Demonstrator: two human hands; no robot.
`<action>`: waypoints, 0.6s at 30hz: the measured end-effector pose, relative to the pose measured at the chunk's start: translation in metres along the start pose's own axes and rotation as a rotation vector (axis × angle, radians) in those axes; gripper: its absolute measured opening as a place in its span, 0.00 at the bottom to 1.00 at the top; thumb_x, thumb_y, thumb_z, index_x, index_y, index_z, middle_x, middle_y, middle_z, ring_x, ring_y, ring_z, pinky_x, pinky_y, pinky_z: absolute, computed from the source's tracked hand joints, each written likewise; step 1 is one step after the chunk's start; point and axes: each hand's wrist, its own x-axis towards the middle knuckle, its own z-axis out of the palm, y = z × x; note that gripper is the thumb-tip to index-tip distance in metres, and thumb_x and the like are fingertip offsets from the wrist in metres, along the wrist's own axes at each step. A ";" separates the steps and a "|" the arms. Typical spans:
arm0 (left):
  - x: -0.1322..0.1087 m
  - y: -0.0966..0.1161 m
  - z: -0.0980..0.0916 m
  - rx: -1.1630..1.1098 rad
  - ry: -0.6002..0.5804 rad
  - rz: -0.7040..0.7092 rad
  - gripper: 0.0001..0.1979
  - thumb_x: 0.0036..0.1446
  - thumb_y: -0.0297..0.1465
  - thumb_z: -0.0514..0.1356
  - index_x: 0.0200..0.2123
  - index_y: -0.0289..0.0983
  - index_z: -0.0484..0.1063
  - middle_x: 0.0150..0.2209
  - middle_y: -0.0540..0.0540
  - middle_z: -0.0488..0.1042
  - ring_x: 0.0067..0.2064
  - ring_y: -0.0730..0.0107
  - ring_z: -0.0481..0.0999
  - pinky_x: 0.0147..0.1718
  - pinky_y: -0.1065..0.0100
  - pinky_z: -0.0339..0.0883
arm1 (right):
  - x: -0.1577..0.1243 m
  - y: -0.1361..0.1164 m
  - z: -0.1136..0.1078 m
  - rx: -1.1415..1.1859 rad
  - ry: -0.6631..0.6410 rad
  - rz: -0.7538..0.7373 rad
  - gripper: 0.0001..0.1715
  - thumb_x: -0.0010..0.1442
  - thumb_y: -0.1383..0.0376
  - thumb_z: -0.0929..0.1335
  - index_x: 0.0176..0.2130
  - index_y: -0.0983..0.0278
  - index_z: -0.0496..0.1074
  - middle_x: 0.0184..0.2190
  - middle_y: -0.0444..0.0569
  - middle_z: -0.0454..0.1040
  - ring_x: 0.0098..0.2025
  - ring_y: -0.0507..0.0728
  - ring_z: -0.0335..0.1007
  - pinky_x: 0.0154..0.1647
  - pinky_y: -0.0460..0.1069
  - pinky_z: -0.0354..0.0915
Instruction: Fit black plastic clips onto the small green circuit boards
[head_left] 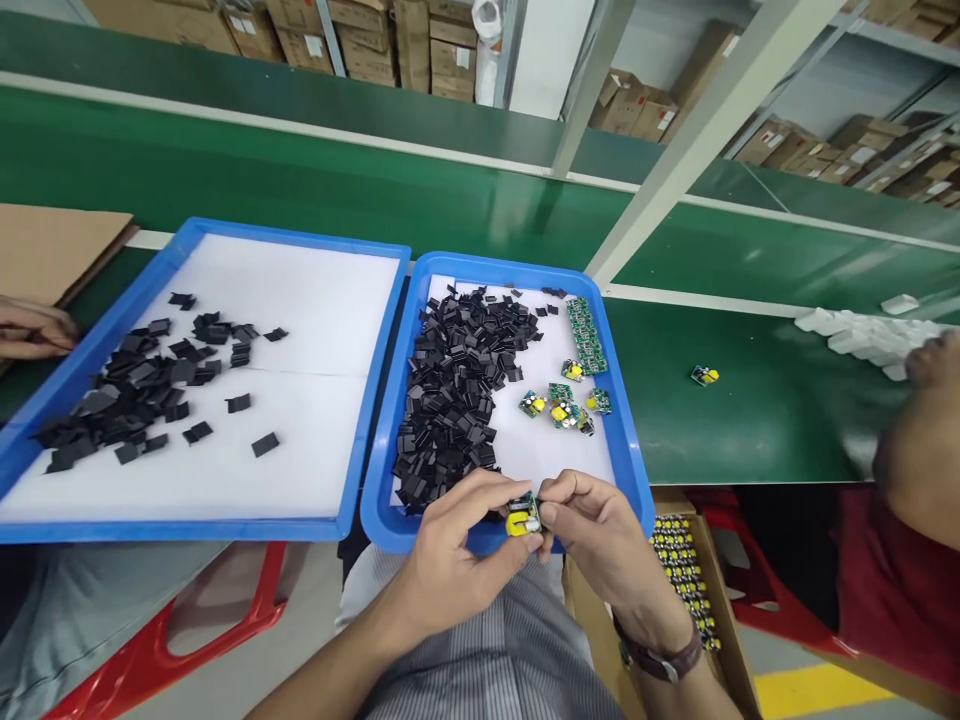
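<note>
1. The left hand (450, 560) is curling inward, thumb and fingers pinching the small circuit board (523, 514) with its yellow part.
2. The right hand (600, 540) is pinching that board's other side.
3. The board is hovering at the blue tray (622, 450)'s near rim.

My green bench (750, 420) | on it: two blue trays, left tray (352, 480) and right tray (626, 440), side by side | brown cardboard sheet (52, 250) far left | stray yellow-topped circuit board (704, 376) right | white pieces (862, 330) far right
</note>
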 end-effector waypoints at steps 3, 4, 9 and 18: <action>-0.002 -0.001 -0.001 -0.002 -0.005 -0.019 0.24 0.60 0.23 0.69 0.59 0.43 0.76 0.48 0.42 0.79 0.47 0.62 0.81 0.47 0.62 0.78 | 0.000 -0.003 -0.002 -0.033 -0.001 0.004 0.14 0.53 0.60 0.83 0.31 0.64 0.79 0.24 0.43 0.80 0.21 0.51 0.76 0.25 0.45 0.76; -0.002 -0.002 -0.001 -0.006 -0.010 -0.021 0.24 0.60 0.23 0.68 0.59 0.44 0.76 0.48 0.42 0.79 0.47 0.62 0.81 0.47 0.61 0.79 | 0.000 -0.004 -0.003 -0.053 0.001 0.003 0.14 0.53 0.60 0.82 0.31 0.64 0.79 0.25 0.43 0.80 0.22 0.51 0.76 0.25 0.46 0.76; -0.003 -0.003 -0.001 -0.038 -0.015 -0.033 0.22 0.62 0.22 0.67 0.58 0.44 0.77 0.51 0.42 0.81 0.53 0.59 0.81 0.53 0.58 0.79 | -0.004 -0.008 -0.004 -0.179 -0.019 -0.083 0.11 0.57 0.61 0.81 0.33 0.63 0.79 0.27 0.42 0.79 0.24 0.52 0.78 0.28 0.47 0.77; -0.002 -0.007 -0.003 -0.094 -0.019 -0.115 0.23 0.63 0.21 0.65 0.58 0.46 0.77 0.56 0.43 0.81 0.58 0.57 0.81 0.57 0.56 0.79 | -0.016 -0.006 0.005 -0.316 0.087 -0.332 0.03 0.63 0.68 0.76 0.38 0.59 0.81 0.31 0.43 0.78 0.30 0.52 0.79 0.34 0.47 0.76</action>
